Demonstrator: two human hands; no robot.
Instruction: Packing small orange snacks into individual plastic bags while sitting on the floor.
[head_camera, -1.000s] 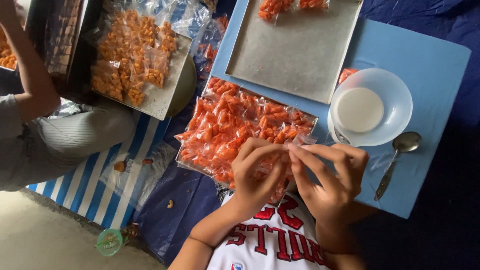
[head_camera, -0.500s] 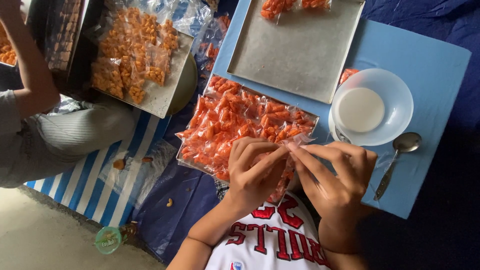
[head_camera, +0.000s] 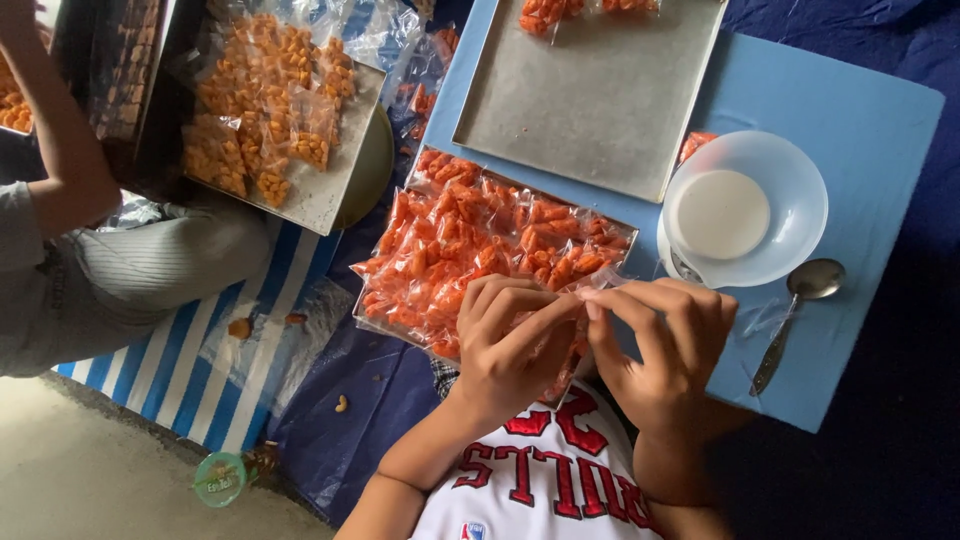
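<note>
My left hand and my right hand meet fingertip to fingertip over a small clear plastic packet of orange snacks, both pinching its top edge. The packet is mostly hidden behind my fingers. Just beyond my hands a metal tray is heaped with many similar orange snack packets. It rests on a low blue table.
A second metal tray, mostly bare, holds a few packets at its far edge. A white bowl of white liquid and a spoon sit at right. Another person's arm and a tray of paler packets are at left.
My right hand's fingers have curled in closer to the left hand at the packet's top. The hands otherwise stay in place.
</note>
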